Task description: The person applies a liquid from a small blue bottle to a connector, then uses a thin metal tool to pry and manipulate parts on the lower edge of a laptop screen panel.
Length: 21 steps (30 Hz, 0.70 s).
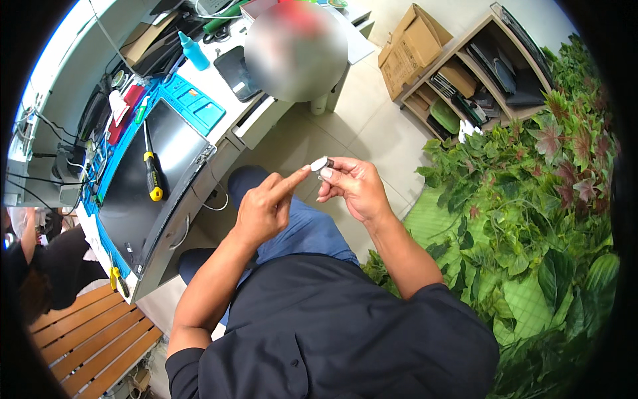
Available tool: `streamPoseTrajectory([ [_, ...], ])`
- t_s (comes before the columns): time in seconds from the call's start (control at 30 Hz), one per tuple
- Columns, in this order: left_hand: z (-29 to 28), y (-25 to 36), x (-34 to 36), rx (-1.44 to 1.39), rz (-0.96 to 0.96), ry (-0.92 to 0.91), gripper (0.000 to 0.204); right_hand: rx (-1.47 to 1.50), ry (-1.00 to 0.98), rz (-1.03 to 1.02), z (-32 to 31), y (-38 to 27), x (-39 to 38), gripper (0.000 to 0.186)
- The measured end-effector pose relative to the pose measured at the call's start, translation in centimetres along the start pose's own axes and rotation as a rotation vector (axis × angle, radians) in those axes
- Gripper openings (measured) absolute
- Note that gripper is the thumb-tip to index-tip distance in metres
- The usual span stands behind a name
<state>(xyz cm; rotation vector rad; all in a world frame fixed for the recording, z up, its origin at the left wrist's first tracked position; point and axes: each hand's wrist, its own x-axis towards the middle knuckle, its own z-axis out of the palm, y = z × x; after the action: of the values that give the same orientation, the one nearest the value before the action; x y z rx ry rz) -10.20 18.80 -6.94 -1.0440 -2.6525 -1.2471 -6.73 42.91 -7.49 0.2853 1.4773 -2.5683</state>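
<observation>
Evidently, in the head view, the right hand (357,189) pinched the white disc (320,163) over the floor (392,143); the left hand (262,209) held its index at the rim, other fingers curled. A push there could have dislodged it.

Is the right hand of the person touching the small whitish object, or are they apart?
Touching. The head view shows it: the right hand pinches the small whitish object between thumb and fingers.

Small round disc (319,163) — pale-faced, tilted — between the right hand's fingers (344,163).
</observation>
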Motion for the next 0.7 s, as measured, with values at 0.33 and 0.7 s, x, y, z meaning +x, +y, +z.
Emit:
streamPoseTrajectory([
  [0.33,-1.1,0.2,-0.5,0.007,0.007,0.091,0.065,0.086,0.004,0.102,-0.2,1.0,-0.5,0.025],
  [0.7,-1.4,-1.4,-1.4,0.052,-0.081,0.055,0.066,0.132,-0.036,0.067,0.7,-0.1,-1.6,0.029],
])
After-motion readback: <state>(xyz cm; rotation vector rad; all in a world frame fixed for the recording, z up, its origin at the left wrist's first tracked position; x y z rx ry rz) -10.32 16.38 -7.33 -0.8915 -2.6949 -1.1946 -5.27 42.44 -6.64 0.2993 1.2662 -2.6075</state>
